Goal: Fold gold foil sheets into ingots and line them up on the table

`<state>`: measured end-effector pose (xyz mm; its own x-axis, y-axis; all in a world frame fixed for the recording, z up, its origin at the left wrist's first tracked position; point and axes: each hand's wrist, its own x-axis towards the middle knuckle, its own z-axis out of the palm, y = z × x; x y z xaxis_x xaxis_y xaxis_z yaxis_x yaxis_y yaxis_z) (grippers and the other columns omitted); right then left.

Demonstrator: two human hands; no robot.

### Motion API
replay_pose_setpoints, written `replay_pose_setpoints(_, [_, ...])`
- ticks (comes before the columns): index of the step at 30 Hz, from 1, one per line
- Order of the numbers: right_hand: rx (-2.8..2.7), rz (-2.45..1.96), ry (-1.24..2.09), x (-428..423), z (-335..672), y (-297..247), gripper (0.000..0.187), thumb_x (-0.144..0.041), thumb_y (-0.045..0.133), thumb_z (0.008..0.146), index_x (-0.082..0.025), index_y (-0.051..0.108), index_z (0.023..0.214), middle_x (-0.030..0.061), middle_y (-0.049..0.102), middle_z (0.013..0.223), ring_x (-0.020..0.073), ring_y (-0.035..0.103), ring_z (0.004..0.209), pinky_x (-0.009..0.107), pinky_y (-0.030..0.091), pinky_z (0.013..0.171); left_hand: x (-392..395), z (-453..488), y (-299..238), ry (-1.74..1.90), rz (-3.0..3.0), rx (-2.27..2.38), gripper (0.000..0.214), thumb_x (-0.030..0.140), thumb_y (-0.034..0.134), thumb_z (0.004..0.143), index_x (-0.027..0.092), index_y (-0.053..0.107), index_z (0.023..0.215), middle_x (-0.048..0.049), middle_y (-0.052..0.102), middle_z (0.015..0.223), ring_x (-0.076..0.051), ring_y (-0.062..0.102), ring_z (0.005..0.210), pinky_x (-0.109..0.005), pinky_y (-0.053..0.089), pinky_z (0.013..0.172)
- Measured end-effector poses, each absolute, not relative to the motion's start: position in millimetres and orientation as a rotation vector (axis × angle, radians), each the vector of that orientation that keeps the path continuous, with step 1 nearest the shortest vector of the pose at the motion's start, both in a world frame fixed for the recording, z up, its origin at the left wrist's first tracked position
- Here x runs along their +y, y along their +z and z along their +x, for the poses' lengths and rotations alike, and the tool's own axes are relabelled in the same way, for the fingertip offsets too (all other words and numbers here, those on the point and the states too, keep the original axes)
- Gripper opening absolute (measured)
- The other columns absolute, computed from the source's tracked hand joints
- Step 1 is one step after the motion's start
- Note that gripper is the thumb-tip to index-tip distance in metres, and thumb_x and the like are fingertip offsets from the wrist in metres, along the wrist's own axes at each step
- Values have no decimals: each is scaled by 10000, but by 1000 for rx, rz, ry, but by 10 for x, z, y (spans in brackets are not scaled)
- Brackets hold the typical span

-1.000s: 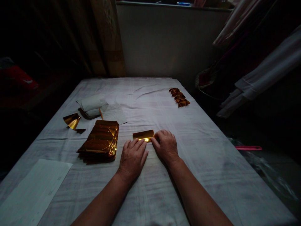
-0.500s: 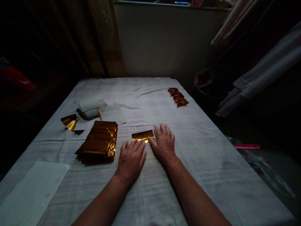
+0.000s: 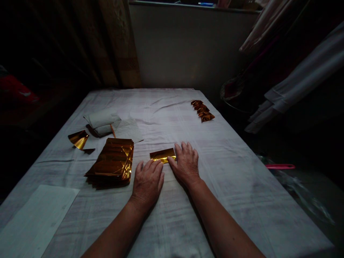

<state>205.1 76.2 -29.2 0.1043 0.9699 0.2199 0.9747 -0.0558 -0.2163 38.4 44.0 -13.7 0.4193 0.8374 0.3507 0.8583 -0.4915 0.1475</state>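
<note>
Gold foil, folded into a narrow strip, lay flat on the white cloth of the table, just beyond your fingers and a little left of the table's middle. Your left hand rested palm down on the cloth with its fingers stretched out and close together, gripping nothing; its fingertips met the strip's near edge at the right half. Your right hand also lay palm down, fingers loosely spread and empty, with the thumb side touching the strip's right end, so the strip ran off to the left of that hand. Whether the thumb pressed onto the foil or only lay against it, the dim light did not let me tell. The two hands sat just beside each other, apart by a thin gap, and the strip bridged the space ahead of them.

To the left of your left hand, near but not touching, stood a stack of gold foil sheets, slightly fanned at its edges. Farther left lay a single curled gold piece, and behind the stack a folded white paper packet. A row of small folded gold shapes lay near the table's far right edge, well apart from both hands. A plain white sheet lay at the near left corner.
</note>
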Motion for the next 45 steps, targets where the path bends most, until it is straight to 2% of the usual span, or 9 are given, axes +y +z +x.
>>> replay_pose_setpoints(4, [-1934,-2086,28,792,2033,-283,631,-546,527,910,-195,483,1432,182,431,1510,354,287,1430,530,204,1117,435,433,-81,-509,-2604,-1608,307,271,537,943,211,644,1225,-87,680,1259,-284,587,1178,-540,325,1080])
replay_pose_setpoints(10, [-1846,-2209,43,802,2123,-252,565,-465,524,939,-195,487,1435,172,431,1515,344,277,1442,530,183,1130,429,596,45,-314,-2581,-1708,412,418,600,911,301,607,1307,-92,646,1241,-323,556,1152,-644,271,1089])
replay_pose_setpoints(15, [-1858,-2215,44,793,2115,-246,547,-460,502,952,-210,485,1438,160,421,1526,334,274,1446,526,172,1135,449,690,76,-233,-2566,-1749,480,502,617,887,291,606,1318,-107,647,1161,-309,571,1103,-666,223,1115])
replay_pose_setpoints(27, [-1873,-2176,27,790,2129,-278,528,-456,507,949,-189,525,1404,178,438,1509,363,309,1426,557,206,1119,330,285,-12,-387,-2549,-1674,407,435,584,919,259,632,1283,-116,639,1330,-336,570,1212,-689,184,1139])
replay_pose_setpoints(36, [-1899,-2124,-31,783,2130,-292,503,-409,494,959,-188,515,1410,177,452,1501,343,332,1417,546,209,1125,306,235,-67,-370,-2561,-1672,443,419,577,927,186,618,1301,-129,617,1367,-344,562,1254,-669,247,1130])
replay_pose_setpoints(45, [-1985,-1917,-3,668,1790,-232,646,-464,566,914,-160,445,1470,199,356,1561,347,299,1443,527,208,1145,400,182,-61,-381,-2578,-1586,432,407,592,917,172,634,1278,-141,630,1347,-343,565,1258,-636,287,1128])
